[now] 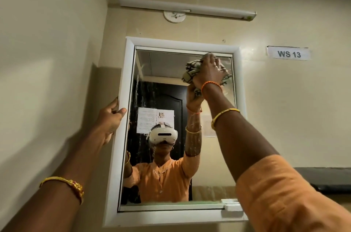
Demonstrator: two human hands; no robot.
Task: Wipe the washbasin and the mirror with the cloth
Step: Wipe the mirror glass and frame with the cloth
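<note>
While the left hand (111, 116) grips the white frame (121, 117) of the mirror (161, 79), the right hand (209, 71) presses the checked cloth (190, 71) flat under its palm against the glass's upper right corner.

The cloth (191, 72) is cream with a dark check pattern. The mirror (171, 95) has a white frame (121, 117). The sleeve (281, 193) is orange, the bangles (224, 116) gold, the wall (47, 41) beige.
</note>
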